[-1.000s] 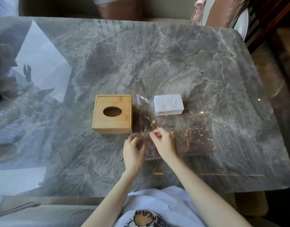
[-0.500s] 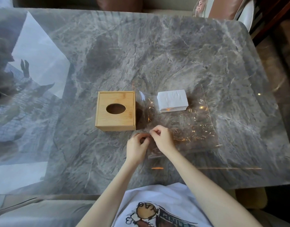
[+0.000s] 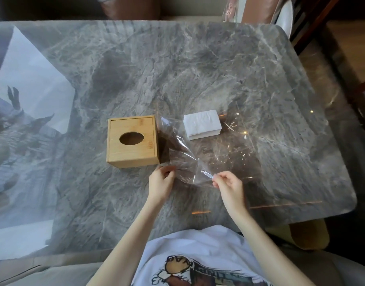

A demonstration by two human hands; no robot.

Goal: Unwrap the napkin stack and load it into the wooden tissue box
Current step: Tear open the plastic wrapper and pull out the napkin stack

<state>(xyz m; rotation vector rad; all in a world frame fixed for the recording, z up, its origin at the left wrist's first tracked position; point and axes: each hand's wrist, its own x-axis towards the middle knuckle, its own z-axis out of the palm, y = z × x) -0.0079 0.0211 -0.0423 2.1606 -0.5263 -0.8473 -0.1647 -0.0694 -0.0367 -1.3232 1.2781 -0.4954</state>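
left hand [image 3: 161, 180] grip pinching near edge of clear wrap [image 3: 200, 159] | right hand [image 3: 229, 184] grip pinching same edge, hands apart | napkin stack [image 3: 202, 124] bare on wrap's far part | wooden tissue box [image 3: 133, 141] just left, closed | table [image 3: 198, 69] open beyond; wrap's outline hard to trace

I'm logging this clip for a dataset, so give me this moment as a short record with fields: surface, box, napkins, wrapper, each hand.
surface: grey marble table
box: wooden tissue box, closed, oval slot on top, left of the napkins
napkins: white napkin stack, lying inside the wrapper at its far end
wrapper: clear plastic wrapper, spread flat beside the box, near edge lifted
left hand: left hand pinches the wrapper's near left edge
right hand: right hand pinches the near edge further right
progress: napkins not yet in the box
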